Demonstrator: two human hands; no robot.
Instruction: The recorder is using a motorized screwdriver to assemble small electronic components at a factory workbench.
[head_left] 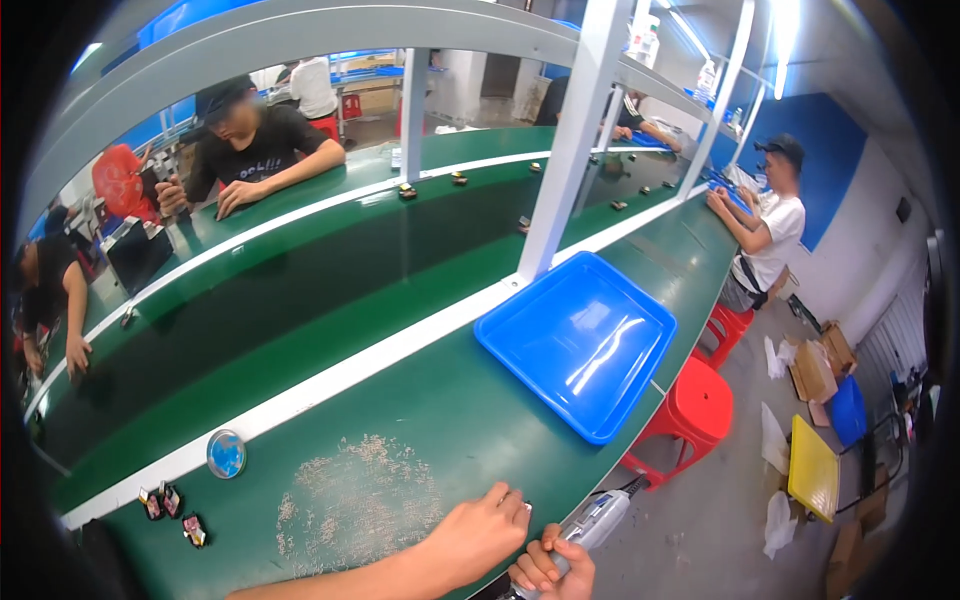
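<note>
My left hand point(480, 530) rests low over the green bench, fingers closed together. A small dark and pale bit shows at its fingertips, too small to name. Close beside it, at the bench's front edge, my right hand point(555, 568) is wrapped round a grey electric screwdriver point(600, 517). The screwdriver's corded end points up and to the right; its tip is hidden. Many tiny pale pieces, likely screws, lie scattered point(355, 505) left of my hands. Beyond them stands a small round dish point(226, 454) with blue inside. Several small black parts point(194, 530) lie at the left.
A blue tray point(580, 345) sits ahead on the bench point(440, 400). Past a white rail point(370, 372) runs a dark conveyor belt point(300, 280) carrying small parts. A white post point(570, 150) rises behind the tray. Red stools point(690, 405) stand at right; several people work around the line.
</note>
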